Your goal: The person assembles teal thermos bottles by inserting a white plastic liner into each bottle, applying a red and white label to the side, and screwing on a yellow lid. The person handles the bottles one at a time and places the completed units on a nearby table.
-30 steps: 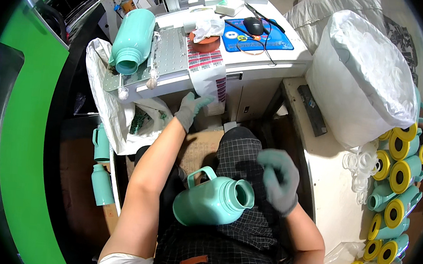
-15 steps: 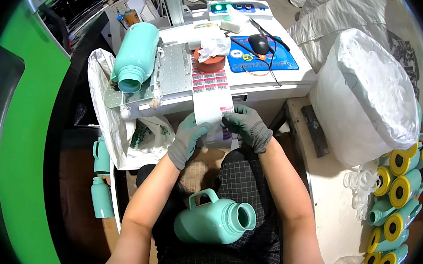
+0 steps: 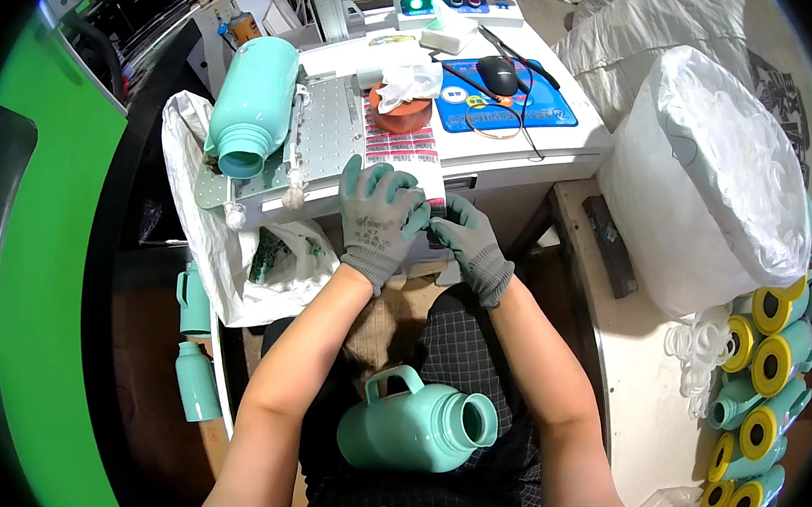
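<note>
A strip of labels (image 3: 403, 147), printed in red and white, hangs over the table's front edge from under a reddish-brown round weight (image 3: 400, 115). My left hand (image 3: 378, 215), gloved in grey and green, lies over the strip with its fingers stretched out and hides much of it. On the strip's right edge, my right hand (image 3: 469, 244) is closed in a pinch, its fingertips partly hidden. A mint-green jug body (image 3: 407, 427) with a handle lies on its side in my lap, its mouth to the right. Another jug body (image 3: 258, 99) rests on the perforated metal plate (image 3: 331, 119).
A computer mouse (image 3: 498, 75) and cable sit on a blue mat (image 3: 551, 112). To the right stand a white sack (image 3: 658, 197) of translucent rings, loose rings (image 3: 698, 358) and stacked jugs with yellow rims (image 3: 772, 366). A white bag (image 3: 190, 208) hangs at the table's left.
My left hand has moved up from the strip's lower left edge and now lies spread across it. The right hand keeps its pinch at the right edge.
</note>
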`<state>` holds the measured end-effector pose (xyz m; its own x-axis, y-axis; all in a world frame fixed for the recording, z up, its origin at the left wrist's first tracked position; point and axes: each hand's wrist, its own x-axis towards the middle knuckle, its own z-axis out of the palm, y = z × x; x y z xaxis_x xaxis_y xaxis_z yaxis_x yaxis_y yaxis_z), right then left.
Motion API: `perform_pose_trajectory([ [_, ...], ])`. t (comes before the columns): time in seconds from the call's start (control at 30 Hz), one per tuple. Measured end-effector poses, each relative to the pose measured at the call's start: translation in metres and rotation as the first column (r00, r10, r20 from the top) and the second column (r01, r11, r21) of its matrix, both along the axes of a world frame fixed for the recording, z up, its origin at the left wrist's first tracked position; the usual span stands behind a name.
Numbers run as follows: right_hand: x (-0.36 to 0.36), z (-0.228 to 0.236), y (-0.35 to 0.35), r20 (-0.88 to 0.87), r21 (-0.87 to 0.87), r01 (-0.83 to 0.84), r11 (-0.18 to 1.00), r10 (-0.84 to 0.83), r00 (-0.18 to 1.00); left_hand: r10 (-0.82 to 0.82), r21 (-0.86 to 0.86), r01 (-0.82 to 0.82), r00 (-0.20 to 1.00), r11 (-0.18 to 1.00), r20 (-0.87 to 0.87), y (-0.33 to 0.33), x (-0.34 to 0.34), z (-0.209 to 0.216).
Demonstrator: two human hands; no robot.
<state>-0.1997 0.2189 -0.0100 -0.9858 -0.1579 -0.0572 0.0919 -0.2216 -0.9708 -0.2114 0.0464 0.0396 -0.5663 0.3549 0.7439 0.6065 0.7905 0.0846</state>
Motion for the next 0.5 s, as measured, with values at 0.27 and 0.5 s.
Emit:
perform_pose_trajectory([
  [0.27, 0.050, 0.009, 0.020, -0.003, -0.073, 0.131, 0.989, -0.132, 0.991, -0.165, 0.274, 0.103, 0.962, 0.956, 0.216, -0.005, 0.083, 0.015],
  [0.5, 0.232, 0.067, 0.113, 0.574, 0.111, -0.317, 0.942, 0.200, 0.794, -0.684, 0.747, 0.186, 0.582, 0.638, 0.439, -0.024, 0.257, -0.004],
])
